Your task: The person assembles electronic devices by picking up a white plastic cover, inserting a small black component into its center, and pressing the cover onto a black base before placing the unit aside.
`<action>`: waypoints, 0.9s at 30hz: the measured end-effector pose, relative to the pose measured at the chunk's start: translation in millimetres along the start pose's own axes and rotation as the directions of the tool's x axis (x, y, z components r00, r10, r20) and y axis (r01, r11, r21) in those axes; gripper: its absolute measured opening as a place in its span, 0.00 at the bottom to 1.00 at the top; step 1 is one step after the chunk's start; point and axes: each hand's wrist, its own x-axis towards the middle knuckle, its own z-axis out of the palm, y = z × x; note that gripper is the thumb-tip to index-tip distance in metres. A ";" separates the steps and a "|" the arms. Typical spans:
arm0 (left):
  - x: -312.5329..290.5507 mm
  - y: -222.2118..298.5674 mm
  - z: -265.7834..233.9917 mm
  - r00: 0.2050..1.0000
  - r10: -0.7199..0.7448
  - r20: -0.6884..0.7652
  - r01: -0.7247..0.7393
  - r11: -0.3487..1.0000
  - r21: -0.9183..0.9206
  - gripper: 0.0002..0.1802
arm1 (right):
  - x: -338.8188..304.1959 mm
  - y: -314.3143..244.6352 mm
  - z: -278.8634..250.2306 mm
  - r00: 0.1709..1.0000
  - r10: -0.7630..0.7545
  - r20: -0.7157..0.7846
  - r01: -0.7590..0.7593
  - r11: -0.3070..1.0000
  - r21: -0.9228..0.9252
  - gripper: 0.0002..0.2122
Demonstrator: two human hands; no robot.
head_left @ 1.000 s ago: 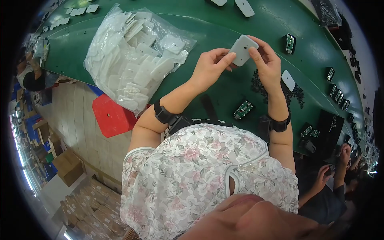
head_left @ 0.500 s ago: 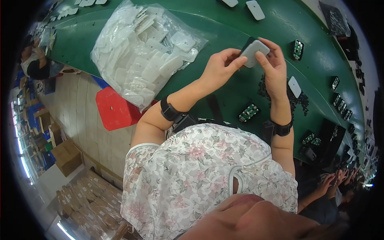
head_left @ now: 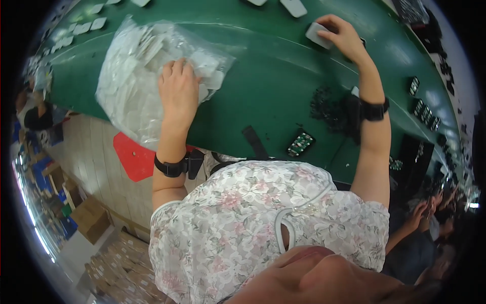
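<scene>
My right hand (head_left: pixel 345 39) is at the far right of the green table, thumb and fingers closed on a rounded white-covered case (head_left: pixel 318 35). My left hand (head_left: pixel 179 88) lies palm down on a clear plastic bag (head_left: pixel 114 88) full of white plastic covers (head_left: pixel 207 66). Its fingers are bent a little and somewhat apart, and no cover shows lifted in it. An open black case with a green circuit board (head_left: pixel 300 143) lies near my body. Beside my right forearm is a heap of small black parts (head_left: pixel 326 109), partly hidden by the wrist strap.
White-covered cases (head_left: pixel 293 7) lie at the far edge, and white pieces (head_left: pixel 81 29) at the far left. More open black cases (head_left: pixel 425 115) line the right side. A black strip (head_left: pixel 254 142) lies near me. A red stool (head_left: pixel 132 157) stands left, below the table. Another person's hands (head_left: pixel 419 213) are lower right.
My hands have parted. The right has carried the white-covered case to the far side of the table; the left has let go of it and moved left onto the bag of covers.
</scene>
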 end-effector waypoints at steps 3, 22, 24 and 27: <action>8.6 13.7 8.7 0.998 0.054 -0.017 -0.054 0.999 0.002 0.21 | 11.3 8.3 -6.0 0.998 0.065 0.021 -0.064 0.998 -0.014 0.12; 14.4 -1.2 3.6 0.996 -0.053 -0.072 0.048 0.996 -0.072 0.11 | -113.9 -22.1 24.2 0.970 -0.108 -0.216 -0.004 0.887 -0.461 0.10; 17.2 8.6 -15.0 0.985 -0.081 -0.151 0.057 0.986 -0.157 0.10 | -123.6 -15.8 36.8 0.980 -0.035 -0.198 -0.053 0.907 -0.418 0.10; 17.8 35.1 -24.1 0.971 -0.141 -0.193 0.037 0.886 -0.462 0.11 | -127.2 -6.2 53.0 0.974 -0.038 -0.223 -0.058 0.911 -0.408 0.10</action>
